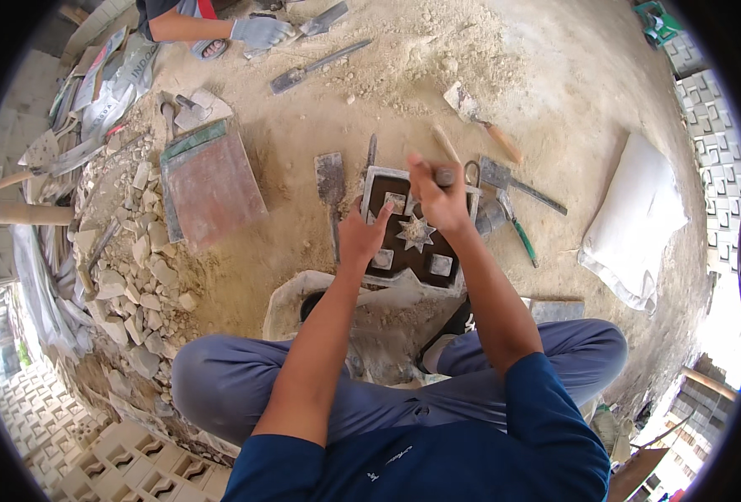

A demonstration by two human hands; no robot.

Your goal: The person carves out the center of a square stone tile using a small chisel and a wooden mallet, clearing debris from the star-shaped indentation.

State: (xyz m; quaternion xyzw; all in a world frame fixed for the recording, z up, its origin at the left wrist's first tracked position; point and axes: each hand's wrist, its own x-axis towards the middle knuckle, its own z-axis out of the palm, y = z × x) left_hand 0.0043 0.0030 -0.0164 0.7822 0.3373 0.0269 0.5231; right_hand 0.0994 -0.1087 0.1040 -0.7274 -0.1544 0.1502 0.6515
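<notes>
A square block mould (pixel 461 281) with a pale rim lies before my crossed legs. Dark material fills it around a star-shaped piece (pixel 416 234) and several small square pieces (pixel 441 265). My left hand (pixel 364 238) grips the mould's left side, thumb over the rim. Above the mould's far right part, my right hand (pixel 442 201) is closed around a tool with a dark, round handle end (pixel 445 177); the rest of that tool is hidden. Left of the mould lies a flat metal trowel (pixel 330 177). A pale wooden handle (pixel 446 143) sticks out beyond my right hand.
Right of the mould lie a metal scraper (pixel 538 194) and a green-handled tool (pixel 523 243). A wooden-handled trowel (pixel 502 140) is farther off. Stacked boards (pixel 215 188) and rubble (pixel 140 284) lie left, a white sack (pixel 634 222) right. A co-worker's gloved hand (pixel 261 33) is at far left.
</notes>
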